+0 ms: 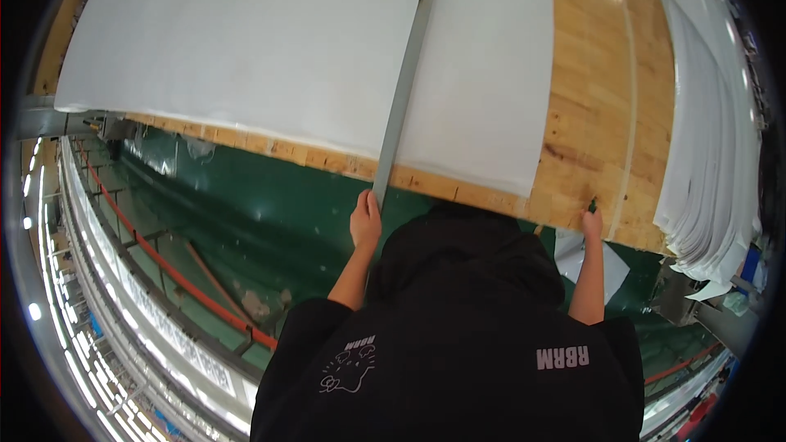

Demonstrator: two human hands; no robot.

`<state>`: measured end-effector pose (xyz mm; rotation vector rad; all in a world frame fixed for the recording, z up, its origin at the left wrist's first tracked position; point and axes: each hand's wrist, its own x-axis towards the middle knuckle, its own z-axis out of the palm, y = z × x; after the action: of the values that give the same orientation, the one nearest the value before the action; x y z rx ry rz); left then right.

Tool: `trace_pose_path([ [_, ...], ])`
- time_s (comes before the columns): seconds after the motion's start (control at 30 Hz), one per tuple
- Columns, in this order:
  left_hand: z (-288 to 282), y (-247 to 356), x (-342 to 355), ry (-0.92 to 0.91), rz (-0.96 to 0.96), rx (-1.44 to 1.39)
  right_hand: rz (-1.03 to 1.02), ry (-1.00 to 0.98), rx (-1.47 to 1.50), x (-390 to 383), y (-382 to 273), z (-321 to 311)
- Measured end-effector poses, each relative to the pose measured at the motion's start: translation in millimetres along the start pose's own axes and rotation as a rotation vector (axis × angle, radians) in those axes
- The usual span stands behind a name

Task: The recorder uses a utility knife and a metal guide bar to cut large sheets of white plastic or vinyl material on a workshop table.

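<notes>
My left hand (366, 217) is closed round the near end of a long grey metal straightedge (403, 90), which runs up across a large white sheet (246, 33) on the wooden worktable (598, 90). The sheet's near edge lies along the table's wooden front edge. My right hand (591, 221) is closed on a small dark green tool (592, 205), too small to name exactly, at the bare wooden part right of the sheet. My dark top fills the bottom middle of the view.
A thick stack of white sheets (712, 139) droops over the right end. Below are a green floor (246, 205), a loose white piece (610, 270), an orange-red rail (164, 254) at the left, and a metal fitting (675, 295) at the lower right.
</notes>
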<state>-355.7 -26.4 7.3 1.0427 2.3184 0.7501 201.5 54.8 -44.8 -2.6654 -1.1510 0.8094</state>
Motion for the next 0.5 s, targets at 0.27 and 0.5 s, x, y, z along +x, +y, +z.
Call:
trace_pose_path([
  [0.27, -10, -5, -11, -0.084, -0.122, 0.137, 0.044, 0.008, 0.048, -14, -9, 6],
  [0.5, 0, 2, -6, -0.020, -0.054, 0.100, -0.117, 0.354, 0.148, -18, -7, 23],
])
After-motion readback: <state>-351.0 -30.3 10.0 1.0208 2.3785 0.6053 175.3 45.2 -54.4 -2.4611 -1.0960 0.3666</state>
